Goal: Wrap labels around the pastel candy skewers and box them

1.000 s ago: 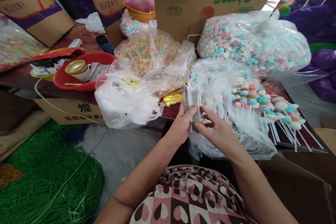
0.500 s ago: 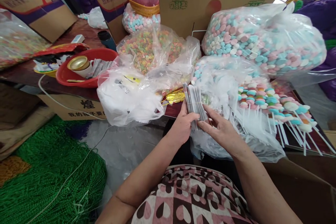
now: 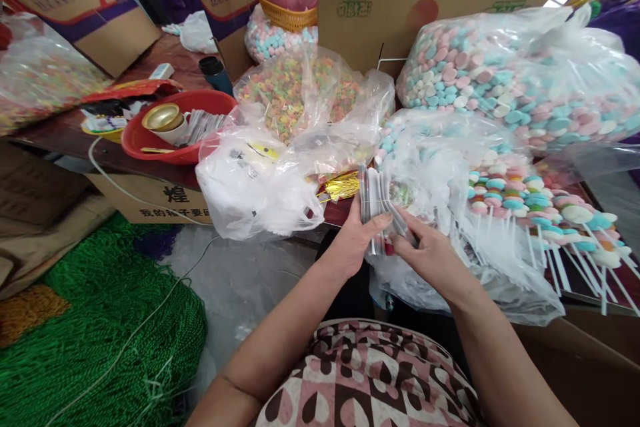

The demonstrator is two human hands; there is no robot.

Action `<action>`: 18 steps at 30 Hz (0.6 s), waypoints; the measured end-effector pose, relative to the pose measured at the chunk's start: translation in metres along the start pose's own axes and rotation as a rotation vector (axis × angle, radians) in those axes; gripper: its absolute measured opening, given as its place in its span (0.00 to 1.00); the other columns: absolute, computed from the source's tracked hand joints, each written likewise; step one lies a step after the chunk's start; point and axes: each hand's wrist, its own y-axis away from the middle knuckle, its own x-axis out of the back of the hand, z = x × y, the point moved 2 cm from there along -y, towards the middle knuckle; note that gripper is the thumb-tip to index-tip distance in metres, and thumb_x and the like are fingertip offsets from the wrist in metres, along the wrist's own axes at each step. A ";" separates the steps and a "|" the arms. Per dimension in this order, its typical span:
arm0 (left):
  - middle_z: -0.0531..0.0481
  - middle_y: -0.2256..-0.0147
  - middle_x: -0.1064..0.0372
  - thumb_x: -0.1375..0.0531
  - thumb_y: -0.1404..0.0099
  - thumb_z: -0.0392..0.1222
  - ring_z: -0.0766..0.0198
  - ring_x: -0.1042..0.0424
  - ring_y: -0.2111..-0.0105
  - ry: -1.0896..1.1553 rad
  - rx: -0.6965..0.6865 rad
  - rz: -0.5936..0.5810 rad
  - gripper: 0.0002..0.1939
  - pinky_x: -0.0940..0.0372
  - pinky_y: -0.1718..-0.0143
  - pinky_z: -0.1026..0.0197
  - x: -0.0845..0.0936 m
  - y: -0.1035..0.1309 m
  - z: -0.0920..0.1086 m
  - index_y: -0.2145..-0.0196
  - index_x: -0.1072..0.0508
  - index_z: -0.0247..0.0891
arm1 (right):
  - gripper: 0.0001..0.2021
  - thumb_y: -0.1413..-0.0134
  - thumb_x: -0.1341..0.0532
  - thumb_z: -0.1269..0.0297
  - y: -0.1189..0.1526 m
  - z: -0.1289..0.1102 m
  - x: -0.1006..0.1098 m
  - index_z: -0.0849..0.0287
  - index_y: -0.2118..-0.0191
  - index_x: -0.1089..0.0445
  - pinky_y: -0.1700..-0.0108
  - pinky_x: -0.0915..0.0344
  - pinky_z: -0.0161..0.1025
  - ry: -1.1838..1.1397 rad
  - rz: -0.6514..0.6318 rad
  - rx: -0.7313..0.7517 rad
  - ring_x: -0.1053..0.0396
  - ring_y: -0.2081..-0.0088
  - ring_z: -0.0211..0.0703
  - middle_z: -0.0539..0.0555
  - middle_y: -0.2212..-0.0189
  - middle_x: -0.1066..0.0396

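Note:
A rubber-banded bundle of flat packets or cards [image 3: 373,193] is between my hands at the table's front edge; their exact kind is unclear. My left hand [image 3: 361,233] grips the bundle from the left, its thumb across the front. On the right side, my right hand [image 3: 425,243] pinches the bundle's lower right edge and bends it outward. Gold twist ties [image 3: 341,185] lie just left of the bundle. Right of my hands, marshmallow skewers [image 3: 520,193] on white sticks rest beside a crumpled clear plastic bag [image 3: 425,170].
Big bags of marshmallows [image 3: 475,73] and a bag of ring-shaped gummies [image 3: 310,87] stand behind. A white plastic bag [image 3: 250,193] and a red basin [image 3: 133,147] sit to the left. Cardboard boxes [image 3: 370,33] line the back. Green cord [image 3: 125,307] is heaped at lower left.
My right hand has bent the bundle's right edge outward, fanning its pieces apart. The whole scene has shifted slightly right in view.

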 end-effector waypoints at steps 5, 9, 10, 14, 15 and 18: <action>0.50 0.55 0.26 0.29 0.51 0.36 0.62 0.27 0.58 -0.084 -0.029 0.032 0.37 0.35 0.52 0.58 0.004 -0.005 0.000 0.44 0.33 0.45 | 0.31 0.50 0.44 0.67 0.000 0.001 0.002 0.61 0.38 0.33 0.58 0.27 0.47 0.139 0.016 0.094 0.23 0.64 0.51 0.56 0.61 0.20; 0.50 0.58 0.25 0.32 0.52 0.34 0.62 0.27 0.61 -0.178 -0.018 0.058 0.31 0.35 0.53 0.58 0.004 -0.013 0.006 0.49 0.29 0.41 | 0.29 0.49 0.45 0.69 -0.005 -0.003 0.015 0.54 0.40 0.30 0.56 0.27 0.48 0.154 -0.001 0.130 0.22 0.61 0.53 0.53 0.59 0.20; 0.50 0.61 0.25 0.32 0.53 0.34 0.62 0.28 0.63 -0.178 -0.008 0.072 0.28 0.34 0.55 0.57 0.003 -0.015 0.007 0.51 0.28 0.40 | 0.29 0.49 0.45 0.69 -0.007 -0.005 0.017 0.54 0.40 0.30 0.56 0.27 0.49 0.170 0.003 0.149 0.22 0.60 0.54 0.53 0.59 0.20; 0.54 0.70 0.28 0.35 0.54 0.34 0.64 0.28 0.70 -0.086 -0.016 0.156 0.19 0.33 0.59 0.57 -0.001 -0.027 0.002 0.61 0.28 0.37 | 0.30 0.51 0.46 0.72 -0.011 -0.009 0.016 0.56 0.40 0.30 0.51 0.28 0.50 0.254 0.057 0.225 0.23 0.56 0.56 0.55 0.55 0.21; 0.54 0.72 0.28 0.36 0.54 0.34 0.63 0.28 0.70 -0.046 -0.039 0.197 0.18 0.33 0.59 0.57 -0.001 -0.030 0.001 0.62 0.28 0.37 | 0.30 0.52 0.46 0.72 -0.011 -0.009 0.014 0.56 0.40 0.30 0.51 0.28 0.50 0.273 0.062 0.236 0.23 0.55 0.56 0.55 0.54 0.21; 0.55 0.71 0.27 0.36 0.53 0.33 0.62 0.25 0.69 0.064 -0.127 0.326 0.19 0.31 0.59 0.57 0.004 -0.035 0.000 0.61 0.29 0.38 | 0.29 0.52 0.45 0.71 -0.004 -0.008 0.011 0.54 0.42 0.28 0.51 0.28 0.49 0.267 0.041 0.237 0.23 0.56 0.56 0.54 0.54 0.21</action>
